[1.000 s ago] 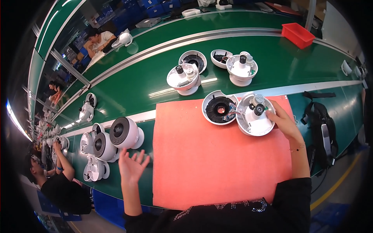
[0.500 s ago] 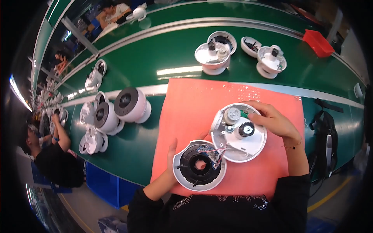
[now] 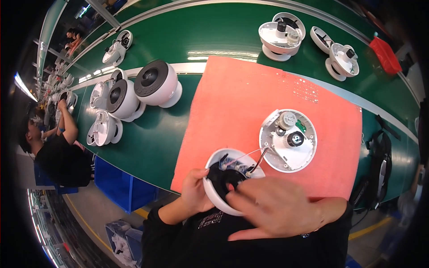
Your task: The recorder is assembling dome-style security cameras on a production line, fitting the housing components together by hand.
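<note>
My left hand (image 3: 197,193) grips the left side of a round white housing shell (image 3: 213,196), tilted near my body. Inside the shell lie a black ring-shaped part (image 3: 218,177) and a small circuit board (image 3: 237,166). Over its right side reaches my right hand (image 3: 275,205), blurred, fingers stretched into the shell and thumb spread apart; I see nothing held in it. Thin wires (image 3: 251,154) link the shell to the round white housing half (image 3: 290,161), which rests on the mat with a motor (image 3: 287,119) and a black knob-like part (image 3: 295,139) showing.
A pink foam mat (image 3: 237,98) covers the green bench (image 3: 170,129). Several white round units, one a large unit (image 3: 156,85), stand at left. Two opened units (image 3: 280,40) and a red bin (image 3: 385,56) are at far right. A black strap (image 3: 380,161) lies right. A co-worker (image 3: 58,152) sits left.
My right hand has left the housing half on the mat and come over to the shell. My left hand has lifted and tilted the shell. The whole view has shifted.
</note>
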Available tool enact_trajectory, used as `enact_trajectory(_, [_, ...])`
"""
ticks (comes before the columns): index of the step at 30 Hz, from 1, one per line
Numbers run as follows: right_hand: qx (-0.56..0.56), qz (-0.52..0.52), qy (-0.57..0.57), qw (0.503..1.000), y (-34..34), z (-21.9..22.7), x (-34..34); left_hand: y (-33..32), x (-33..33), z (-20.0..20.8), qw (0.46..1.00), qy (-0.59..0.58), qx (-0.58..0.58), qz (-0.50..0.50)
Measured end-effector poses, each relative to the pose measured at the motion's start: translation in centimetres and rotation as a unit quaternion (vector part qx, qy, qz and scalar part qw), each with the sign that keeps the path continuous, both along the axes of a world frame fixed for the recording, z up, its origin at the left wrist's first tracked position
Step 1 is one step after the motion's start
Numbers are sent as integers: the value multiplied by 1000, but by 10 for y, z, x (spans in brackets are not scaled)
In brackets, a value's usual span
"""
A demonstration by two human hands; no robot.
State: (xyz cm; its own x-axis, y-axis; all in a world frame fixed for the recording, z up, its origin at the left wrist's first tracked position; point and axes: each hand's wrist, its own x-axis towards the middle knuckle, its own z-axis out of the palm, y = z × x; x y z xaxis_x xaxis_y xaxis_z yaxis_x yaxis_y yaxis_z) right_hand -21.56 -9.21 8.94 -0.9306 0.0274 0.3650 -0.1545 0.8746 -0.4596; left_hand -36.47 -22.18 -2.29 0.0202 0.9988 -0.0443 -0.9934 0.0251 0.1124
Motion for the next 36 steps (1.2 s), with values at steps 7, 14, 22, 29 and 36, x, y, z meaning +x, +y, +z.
enact_trajectory(7, [-1, -93, 21, 995, 14, 4, 40, 10, 19, 38, 964, 265, 22, 14])
enact_trajectory(14, [-213, -72, -101, 969, 80, 24, 74, 58, 14, 28, 394, 902, 102, 145])
enact_trajectory(22, [-522, -139, -179, 822, 130, -3, 45, 69, 25, 23, 312, 925, 66, 207])
enact_trajectory(29, [-520, -134, -236, 810, 133, 4, 27, 68, 15, 41, 432, 885, -13, 170])
enact_trajectory(36, [-409, -124, -288, 857, 136, 17, 22, 83, 16, 63, 574, 812, -67, 78])
